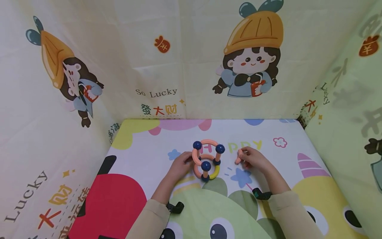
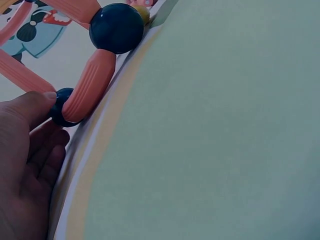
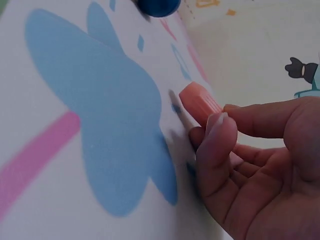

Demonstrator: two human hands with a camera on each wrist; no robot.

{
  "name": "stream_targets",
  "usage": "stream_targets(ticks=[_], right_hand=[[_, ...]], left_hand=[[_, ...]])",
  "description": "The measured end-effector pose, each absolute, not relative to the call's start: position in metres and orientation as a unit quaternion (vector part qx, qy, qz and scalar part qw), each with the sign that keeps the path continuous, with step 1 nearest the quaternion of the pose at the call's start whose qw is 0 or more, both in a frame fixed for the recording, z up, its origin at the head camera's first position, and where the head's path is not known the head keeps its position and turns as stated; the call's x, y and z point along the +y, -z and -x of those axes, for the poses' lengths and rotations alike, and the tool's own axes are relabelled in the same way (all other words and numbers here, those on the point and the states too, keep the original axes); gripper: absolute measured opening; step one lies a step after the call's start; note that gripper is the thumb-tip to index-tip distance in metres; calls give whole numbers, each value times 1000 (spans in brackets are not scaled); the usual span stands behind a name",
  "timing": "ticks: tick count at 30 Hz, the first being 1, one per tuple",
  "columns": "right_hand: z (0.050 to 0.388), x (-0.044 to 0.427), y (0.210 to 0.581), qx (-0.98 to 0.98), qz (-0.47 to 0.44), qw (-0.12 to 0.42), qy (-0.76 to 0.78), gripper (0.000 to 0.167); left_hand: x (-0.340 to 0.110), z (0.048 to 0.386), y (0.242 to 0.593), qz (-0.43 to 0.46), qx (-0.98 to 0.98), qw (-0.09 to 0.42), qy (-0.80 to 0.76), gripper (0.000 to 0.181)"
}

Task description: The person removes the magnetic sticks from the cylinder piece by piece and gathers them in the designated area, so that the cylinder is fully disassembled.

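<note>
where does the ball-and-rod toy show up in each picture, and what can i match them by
Head: the ball-and-rod toy is just below and right of centre, held by the left hand.
Left wrist: upper left, cut off by the edges.
Right wrist: only a dark blue ball shows, at the top edge.
Shared landmark: dark blue balls, in all three.

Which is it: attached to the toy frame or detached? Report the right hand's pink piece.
Detached: the right hand pinches the pink piece apart from the toy frame, with tabletop showing between them.
</note>
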State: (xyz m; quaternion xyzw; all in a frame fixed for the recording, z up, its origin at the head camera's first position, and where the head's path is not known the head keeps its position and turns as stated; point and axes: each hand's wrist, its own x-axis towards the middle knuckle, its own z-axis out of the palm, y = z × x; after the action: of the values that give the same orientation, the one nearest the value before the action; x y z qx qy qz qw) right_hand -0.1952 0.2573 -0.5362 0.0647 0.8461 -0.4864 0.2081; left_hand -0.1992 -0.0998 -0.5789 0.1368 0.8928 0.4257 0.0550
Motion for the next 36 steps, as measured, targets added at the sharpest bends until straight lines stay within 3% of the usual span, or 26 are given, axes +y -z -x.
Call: stream_targets(ticks=[6, 14, 24, 36], right_hand=[[197, 258, 537, 783, -102, 216, 574, 49], [198, 252, 542, 787, -138, 199, 568, 49], [194, 252, 541, 787, -146, 202, 565, 47], [183, 250, 526, 836, -112, 189, 503, 61]], left_hand=[[-100, 199, 579, -138, 896, 52, -419, 35], [-99, 200, 580, -143, 899, 52, -411, 34], [-99, 199, 580, -140, 897, 51, -416, 35], [-102, 200, 579, -145, 894, 56, -421, 32]])
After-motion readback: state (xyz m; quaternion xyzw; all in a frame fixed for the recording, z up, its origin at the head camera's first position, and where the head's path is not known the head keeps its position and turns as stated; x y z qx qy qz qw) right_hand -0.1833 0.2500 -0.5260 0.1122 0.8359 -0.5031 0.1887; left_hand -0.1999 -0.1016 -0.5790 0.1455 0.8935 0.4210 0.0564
